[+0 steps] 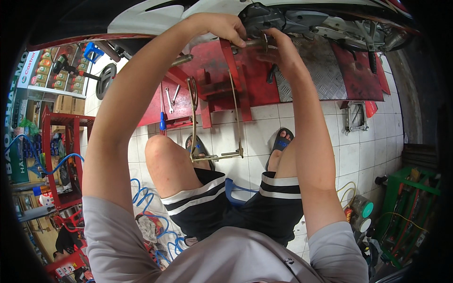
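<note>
Both arms reach up to the underside of a motor scooter with a grey engine casing [264, 19]. My left hand [219, 27] is closed, its bent fingers against the casing and its thumb beside a ribbed metal rod [254, 43]. What it grips is hidden. On the other side of the rod, my right hand [282, 51] curls around the rod's end by a thin metal plate [267, 41]. Its lower fingers are blurred, and what they hold I cannot make out. Below the hands stands a red metal support [207, 89] with a brass-coloured bar frame [217, 157] hanging toward my feet.
Wrenches [172, 96] and a blue-handled screwdriver [163, 121] lie on the red lift platform [151, 111]. A red tool rack [63, 160] and coiled blue air hose [165, 231] are at left. A metal bracket [355, 117] and green rack [408, 207] stand at right.
</note>
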Demonstrator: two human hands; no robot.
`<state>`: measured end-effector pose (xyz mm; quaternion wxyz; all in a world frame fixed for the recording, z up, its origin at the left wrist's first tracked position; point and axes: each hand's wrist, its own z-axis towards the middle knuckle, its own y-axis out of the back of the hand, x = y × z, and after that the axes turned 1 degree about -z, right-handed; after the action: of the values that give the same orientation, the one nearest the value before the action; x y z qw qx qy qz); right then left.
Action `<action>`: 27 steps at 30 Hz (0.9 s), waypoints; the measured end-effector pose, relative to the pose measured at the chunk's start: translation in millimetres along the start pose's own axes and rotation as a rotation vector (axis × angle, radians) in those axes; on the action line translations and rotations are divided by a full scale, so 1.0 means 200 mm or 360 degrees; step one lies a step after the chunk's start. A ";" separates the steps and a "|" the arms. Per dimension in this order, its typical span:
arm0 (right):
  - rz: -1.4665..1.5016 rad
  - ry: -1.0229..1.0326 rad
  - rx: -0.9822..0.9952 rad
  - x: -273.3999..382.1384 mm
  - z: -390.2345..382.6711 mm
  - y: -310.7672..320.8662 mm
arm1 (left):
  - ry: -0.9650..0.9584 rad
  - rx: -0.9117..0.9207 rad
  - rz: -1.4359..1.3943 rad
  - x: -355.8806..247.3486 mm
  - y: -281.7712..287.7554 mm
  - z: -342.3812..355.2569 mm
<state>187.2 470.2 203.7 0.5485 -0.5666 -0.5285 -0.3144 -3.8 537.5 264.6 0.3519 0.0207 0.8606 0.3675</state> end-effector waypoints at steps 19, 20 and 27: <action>-0.0046 -0.0396 -0.0065 -0.01 -0.01 0.02 | 0.0015 -0.0127 0.0222 -0.06 -0.04 -0.02; -0.0030 -0.0371 -0.0053 -0.02 -0.01 0.01 | 0.0030 -0.0211 0.0281 -0.07 -0.06 -0.04; -0.0063 -0.0135 -0.0004 -0.02 0.00 0.00 | 0.0048 -0.0086 -0.0055 0.00 -0.01 0.00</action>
<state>186.1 469.2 199.9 0.5184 -0.5695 -0.5621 -0.3015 -3.2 536.4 264.5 0.3456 -0.0094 0.8558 0.3848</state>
